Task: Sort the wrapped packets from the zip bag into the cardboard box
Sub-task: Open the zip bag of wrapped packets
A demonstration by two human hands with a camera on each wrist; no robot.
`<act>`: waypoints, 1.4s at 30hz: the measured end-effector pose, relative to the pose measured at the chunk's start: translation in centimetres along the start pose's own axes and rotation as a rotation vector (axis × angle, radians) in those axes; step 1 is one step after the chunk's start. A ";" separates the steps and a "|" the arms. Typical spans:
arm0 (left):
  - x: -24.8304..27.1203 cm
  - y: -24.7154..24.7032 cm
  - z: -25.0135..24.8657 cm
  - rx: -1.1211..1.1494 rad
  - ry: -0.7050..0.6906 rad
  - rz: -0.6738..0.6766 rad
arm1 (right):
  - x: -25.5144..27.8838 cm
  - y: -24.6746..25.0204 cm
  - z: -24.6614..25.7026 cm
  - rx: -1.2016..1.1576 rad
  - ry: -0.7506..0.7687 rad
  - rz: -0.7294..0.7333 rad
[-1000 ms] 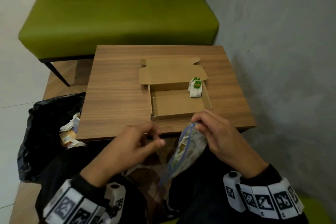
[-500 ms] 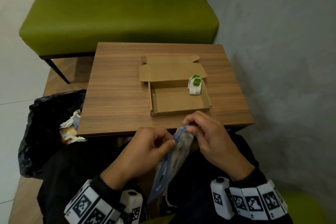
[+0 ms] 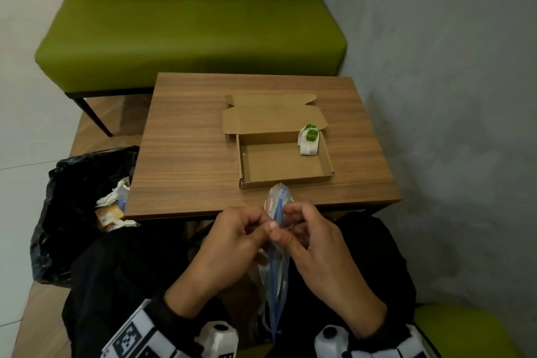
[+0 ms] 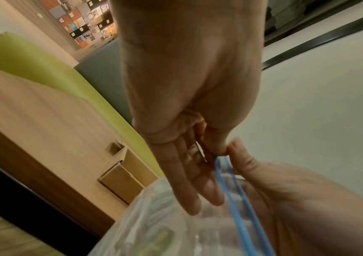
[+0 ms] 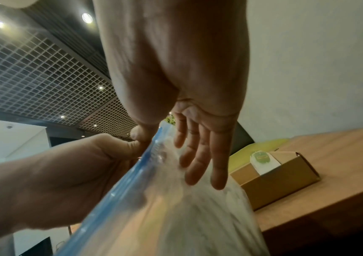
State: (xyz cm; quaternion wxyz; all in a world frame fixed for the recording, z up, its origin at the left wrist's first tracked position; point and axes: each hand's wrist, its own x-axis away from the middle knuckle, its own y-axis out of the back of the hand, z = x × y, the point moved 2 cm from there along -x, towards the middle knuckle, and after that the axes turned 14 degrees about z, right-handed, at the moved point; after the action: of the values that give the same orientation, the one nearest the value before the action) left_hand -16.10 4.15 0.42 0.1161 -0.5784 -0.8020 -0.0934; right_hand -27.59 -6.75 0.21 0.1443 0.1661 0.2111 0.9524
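Observation:
A clear zip bag point(image 3: 276, 270) with a blue zip strip hangs upright over my lap, just in front of the table's near edge. My left hand point(image 3: 244, 238) pinches the strip from the left and my right hand point(image 3: 302, 235) pinches it from the right. White packets show blurred through the plastic of the zip bag point(image 4: 165, 228) in the left wrist view and of the zip bag point(image 5: 187, 216) in the right wrist view. The open cardboard box point(image 3: 283, 180) sits on the table beyond my hands. A white packet with a green label point(image 3: 309, 141) leans in its far right corner.
The small wooden table point(image 3: 189, 160) stands between me and a green bench point(image 3: 189, 32). A black rubbish bag point(image 3: 75, 206) with crumpled wrappers lies on the floor at the left. A grey wall point(image 3: 450, 96) runs close along the right.
My left hand has come in from the left and taken hold of the bag's zip strip. The bag has swung from tilted to upright between both hands.

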 end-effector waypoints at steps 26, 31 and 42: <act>0.9 1.1 1.3 -0.334 -0.244 -0.018 | -0.4 1.2 0.7 -0.589 -0.194 0.317; 1.9 0.3 0.3 -0.312 -0.339 0.000 | -0.3 1.0 1.0 -0.563 -0.162 0.282; 1.3 1.3 0.1 -0.162 -0.110 0.232 | 0.4 1.0 1.4 -0.547 -0.096 0.330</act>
State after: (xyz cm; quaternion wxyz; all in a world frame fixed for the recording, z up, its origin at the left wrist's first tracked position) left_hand -15.28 5.73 0.73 0.0348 -0.6788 -0.7249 -0.1119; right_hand -27.62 -6.99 1.93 0.0371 0.1982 -0.0893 0.9754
